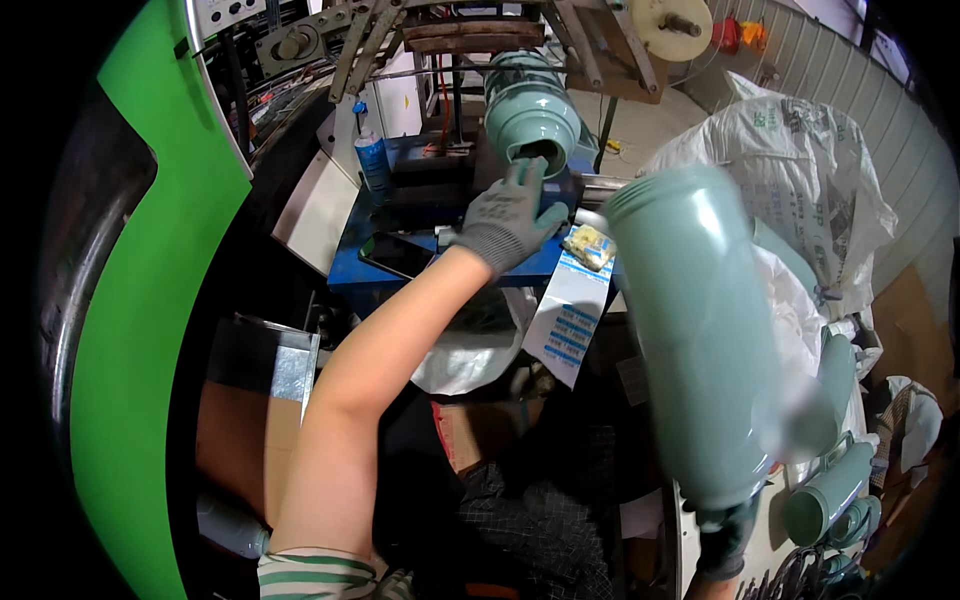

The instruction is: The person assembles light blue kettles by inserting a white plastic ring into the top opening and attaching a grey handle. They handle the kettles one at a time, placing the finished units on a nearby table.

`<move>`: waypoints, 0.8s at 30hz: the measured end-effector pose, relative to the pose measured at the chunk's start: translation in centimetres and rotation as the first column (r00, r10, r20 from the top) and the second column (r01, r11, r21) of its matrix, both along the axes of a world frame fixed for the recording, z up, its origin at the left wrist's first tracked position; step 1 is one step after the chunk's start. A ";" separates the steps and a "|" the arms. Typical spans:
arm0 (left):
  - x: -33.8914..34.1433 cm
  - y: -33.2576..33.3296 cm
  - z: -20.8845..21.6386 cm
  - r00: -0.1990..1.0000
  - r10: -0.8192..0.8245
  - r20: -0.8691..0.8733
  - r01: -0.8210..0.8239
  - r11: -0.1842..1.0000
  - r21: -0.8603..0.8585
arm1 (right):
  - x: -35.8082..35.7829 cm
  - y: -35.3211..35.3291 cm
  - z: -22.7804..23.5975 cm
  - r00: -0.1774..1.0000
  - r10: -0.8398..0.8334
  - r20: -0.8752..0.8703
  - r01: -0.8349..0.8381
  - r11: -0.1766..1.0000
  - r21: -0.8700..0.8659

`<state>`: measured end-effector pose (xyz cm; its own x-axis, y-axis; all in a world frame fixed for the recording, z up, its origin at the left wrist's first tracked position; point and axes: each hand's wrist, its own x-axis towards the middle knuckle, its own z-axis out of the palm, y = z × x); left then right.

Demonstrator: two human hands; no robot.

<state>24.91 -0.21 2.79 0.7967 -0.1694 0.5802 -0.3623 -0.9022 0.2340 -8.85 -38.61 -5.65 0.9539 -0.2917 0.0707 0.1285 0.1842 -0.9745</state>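
My left hand [505, 222], in a grey glove, reaches forward over the blue bench. Its fingers are stretched out at the dark mouth of a pale green plastic flask shell [535, 115], with the thumb apart. That shell lies in the machine, mouth facing me. At the lower right, my right hand [725, 540], also gloved, grips the bottom end of a second, larger-looking flask shell [695, 330]. This one stands nearly upright, its ridged rim at the top, slightly blurred. Part of the right hand's fingers is hidden behind it.
On the blue bench [350, 245] are a phone [397, 255], a blue-labelled bottle [371, 155] and a label strip [568, 315] hanging over the edge. A white woven sack [800, 160] and more flask shells [828, 492] stand right. A green machine panel [130, 350] borders the left.
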 end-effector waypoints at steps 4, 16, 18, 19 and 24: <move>-0.5 -1.3 -2.3 0.978 0.068 0.195 -0.109 0.972 0.206 | 5.5 0.0 4.5 0.982 -0.088 0.166 0.114 0.981 -0.156; -32.3 5.9 -8.7 0.946 -0.134 0.294 0.176 0.977 -0.121 | 22.2 13.1 12.7 0.948 0.319 0.014 -0.316 0.943 -0.101; -32.7 5.5 -11.0 0.944 -0.196 0.265 0.228 0.968 -0.099 | 25.5 20.0 13.0 0.908 0.414 0.064 -0.416 0.909 0.027; -33.0 4.9 -11.8 0.933 -0.258 0.251 0.300 0.943 -0.144 | 28.6 22.6 12.3 0.926 0.370 0.074 -0.372 0.928 0.013; -32.8 3.8 -9.6 0.869 -0.492 0.057 0.495 0.867 -0.066 | 43.7 27.2 11.5 0.887 0.461 -0.029 -0.401 0.798 0.450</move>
<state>-7.87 3.60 -6.79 0.5984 -0.4890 0.6347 -0.7652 -0.5837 0.2717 34.87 -11.37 5.82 0.9790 0.1799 -0.0956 -0.1845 0.5837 -0.7908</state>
